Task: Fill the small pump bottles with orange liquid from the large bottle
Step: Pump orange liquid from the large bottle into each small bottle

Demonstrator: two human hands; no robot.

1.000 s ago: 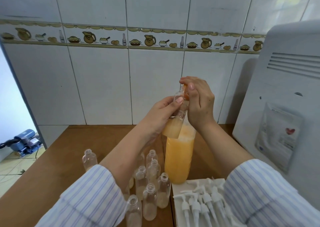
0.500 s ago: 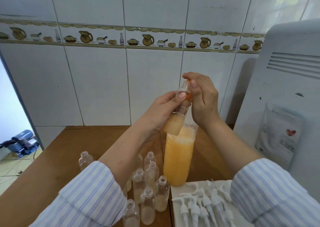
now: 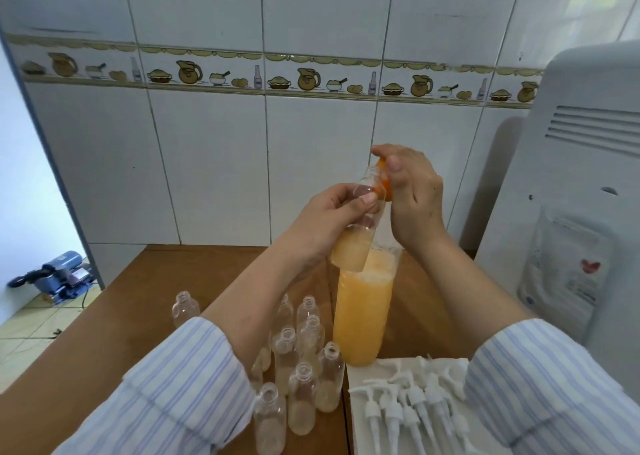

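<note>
A small bottle, part-filled with pale liquid, is gripped in the left hand and held tilted above the large bottle of orange liquid, which stands on the wooden table. An orange cap-like piece at the small bottle's mouth is pinched by the right hand. Compared with a second ago, the small bottle has been lifted slightly and the orange piece is more exposed. A cluster of small open bottles stands left of the large bottle; white pump heads lie on a white tray to its right.
</note>
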